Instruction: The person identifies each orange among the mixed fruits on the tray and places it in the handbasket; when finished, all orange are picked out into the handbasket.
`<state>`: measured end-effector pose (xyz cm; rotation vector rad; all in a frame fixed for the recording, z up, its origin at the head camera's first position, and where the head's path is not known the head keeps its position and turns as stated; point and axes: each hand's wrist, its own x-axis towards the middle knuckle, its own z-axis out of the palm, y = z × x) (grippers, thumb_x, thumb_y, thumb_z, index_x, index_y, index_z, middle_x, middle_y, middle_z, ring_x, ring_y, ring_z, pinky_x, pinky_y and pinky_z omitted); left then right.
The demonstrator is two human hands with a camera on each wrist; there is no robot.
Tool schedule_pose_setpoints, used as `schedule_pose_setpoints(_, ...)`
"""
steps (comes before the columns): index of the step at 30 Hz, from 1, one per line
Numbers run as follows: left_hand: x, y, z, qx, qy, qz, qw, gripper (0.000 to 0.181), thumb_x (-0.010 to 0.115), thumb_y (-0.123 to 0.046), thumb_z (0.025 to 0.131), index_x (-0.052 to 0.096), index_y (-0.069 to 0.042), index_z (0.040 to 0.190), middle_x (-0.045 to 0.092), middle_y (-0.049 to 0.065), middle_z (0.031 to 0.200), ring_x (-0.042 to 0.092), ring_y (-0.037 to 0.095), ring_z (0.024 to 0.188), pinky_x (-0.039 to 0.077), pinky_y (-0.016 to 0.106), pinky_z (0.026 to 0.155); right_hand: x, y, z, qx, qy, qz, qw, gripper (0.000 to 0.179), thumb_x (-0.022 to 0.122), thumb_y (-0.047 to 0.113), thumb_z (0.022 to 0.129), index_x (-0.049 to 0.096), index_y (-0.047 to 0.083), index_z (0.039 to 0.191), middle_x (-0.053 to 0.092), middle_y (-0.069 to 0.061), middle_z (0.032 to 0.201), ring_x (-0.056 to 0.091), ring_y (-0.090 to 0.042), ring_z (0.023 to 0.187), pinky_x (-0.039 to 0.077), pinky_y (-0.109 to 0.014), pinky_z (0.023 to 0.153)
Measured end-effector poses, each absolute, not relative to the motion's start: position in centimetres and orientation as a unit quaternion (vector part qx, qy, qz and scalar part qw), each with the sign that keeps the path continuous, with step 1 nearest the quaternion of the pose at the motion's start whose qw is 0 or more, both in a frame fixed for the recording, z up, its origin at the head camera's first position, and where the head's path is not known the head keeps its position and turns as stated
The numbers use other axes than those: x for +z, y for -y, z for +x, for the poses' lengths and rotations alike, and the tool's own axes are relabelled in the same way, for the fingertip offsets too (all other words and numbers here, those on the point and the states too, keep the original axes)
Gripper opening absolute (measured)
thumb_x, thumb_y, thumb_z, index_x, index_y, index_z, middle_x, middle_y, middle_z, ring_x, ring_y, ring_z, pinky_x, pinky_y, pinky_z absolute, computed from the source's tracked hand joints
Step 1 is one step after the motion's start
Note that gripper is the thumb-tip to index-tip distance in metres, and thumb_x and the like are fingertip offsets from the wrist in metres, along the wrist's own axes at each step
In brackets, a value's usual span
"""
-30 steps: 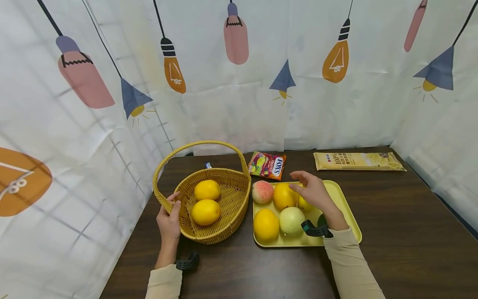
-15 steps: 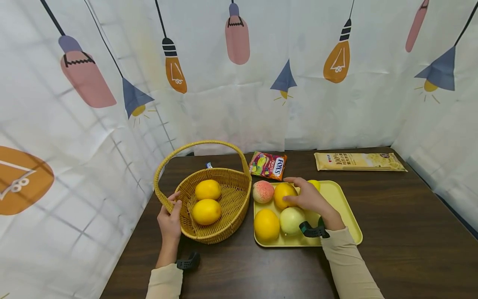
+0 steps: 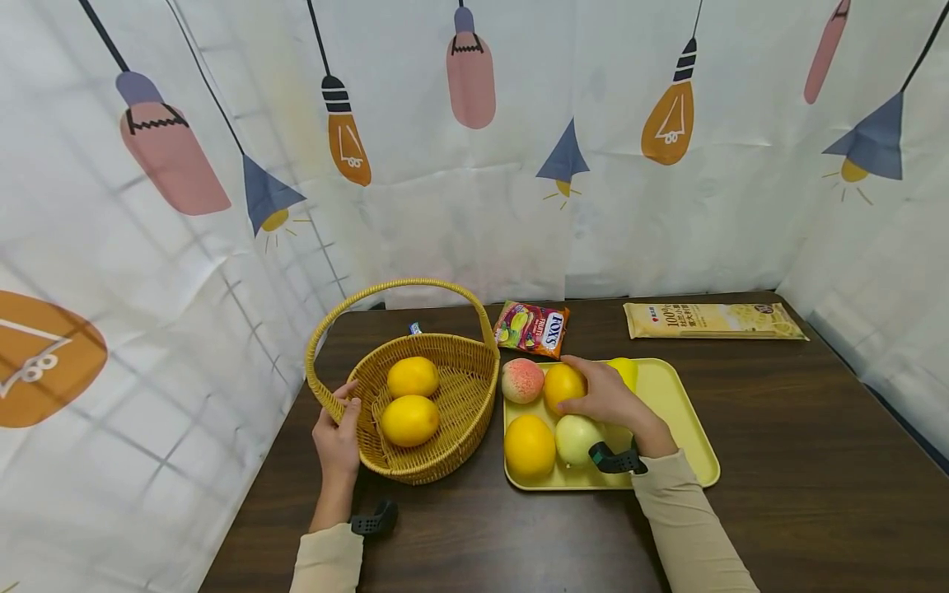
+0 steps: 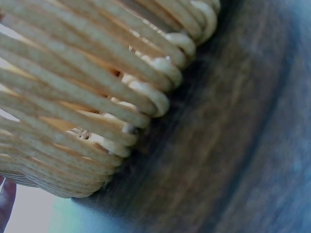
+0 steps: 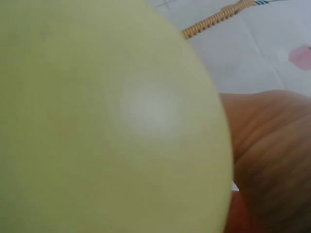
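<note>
My left hand (image 3: 337,441) grips the left side of the yellow wicker basket (image 3: 460,449) where its handle meets the rim. Two lemons (image 3: 410,421) lie inside the basket. In the left wrist view the basket's woven side (image 4: 73,92) fills the upper left. My right hand (image 3: 611,399) holds an orange (image 3: 562,387) at the back of the yellow tray (image 3: 682,428), thumb in front and fingers behind. Around it on the tray are a peach (image 3: 522,380), a pale green fruit (image 3: 577,441), a yellow-orange fruit (image 3: 530,447) and a partly hidden yellow fruit (image 3: 625,371). The pale green fruit (image 5: 112,121) mostly covers the right wrist view.
A red Fox's candy bag (image 3: 531,328) lies behind the tray. Further right, a long yellow packet (image 3: 714,320) lies along the back of the dark wooden table (image 3: 801,461). A small blue wrapper (image 3: 414,328) shows behind the basket. Printed white cloth hangs around the table.
My right hand has moved left and down from above the tray's fruit onto the orange, closing its fingers round it. The left hand and basket have stayed in place.
</note>
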<state>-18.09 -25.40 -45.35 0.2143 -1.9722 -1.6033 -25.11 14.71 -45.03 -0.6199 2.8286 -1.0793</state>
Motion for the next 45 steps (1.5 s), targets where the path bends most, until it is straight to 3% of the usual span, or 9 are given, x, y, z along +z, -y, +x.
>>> schedule_pose_setpoints(19, -45.5, 25.4, -18.0, -0.602, 0.742, 0.078, 0.286, 0.027, 0.057, -0.016, 0.099, 0.062, 0.010, 0.106, 0.061, 0.019, 0.130, 0.050, 0.030, 0.127, 0.039, 0.012, 0.090, -44.5, -14.9, -24.6, -0.362, -0.919, -0.156, 0.003, 0.083, 0.084, 0.038, 0.075, 0.046, 0.009, 0.143, 0.052, -0.016, 0.139, 0.054, -0.032, 0.111, 0.043, -0.051, 0.094)
schedule_pose_setpoints(26, -45.4, 25.3, -18.1, -0.606, 0.738, 0.079, 0.285, 0.030, 0.056, -0.014, 0.099, 0.061, 0.012, 0.111, 0.061, 0.020, 0.130, 0.050, 0.030, 0.127, 0.041, 0.011, 0.087, -43.4, -15.5, -24.3, -0.396, -0.905, -0.148, -0.042, 0.080, 0.083, 0.037, 0.076, 0.045, 0.013, 0.143, 0.052, -0.013, 0.138, 0.057, -0.030, 0.102, 0.049, -0.046, 0.084)
schedule_pose_setpoints(38, -45.4, 25.4, -18.0, -0.601, 0.739, 0.077, 0.296, 0.028, 0.057, -0.017, 0.099, 0.063, 0.009, 0.107, 0.062, 0.020, 0.129, 0.051, 0.034, 0.124, 0.041, 0.011, 0.085, -42.2, -12.9, -23.7, -0.525, -0.834, -0.148, -0.082, 0.081, 0.083, 0.038, 0.078, 0.043, 0.015, 0.144, 0.055, -0.012, 0.131, 0.058, -0.032, 0.105, 0.055, -0.042, 0.077)
schedule_pose_setpoints(45, -45.3, 25.3, -17.9, -0.598, 0.741, 0.084, 0.292, 0.028, 0.057, -0.018, 0.099, 0.065, 0.006, 0.111, 0.062, 0.019, 0.129, 0.056, 0.006, 0.111, 0.044, 0.011, 0.082, -41.9, -9.9, -22.8, -0.589, -0.789, -0.160, -0.063, 0.078, 0.081, 0.032, 0.081, 0.041, 0.017, 0.146, 0.051, -0.009, 0.134, 0.053, -0.029, 0.112, 0.054, -0.043, 0.084)
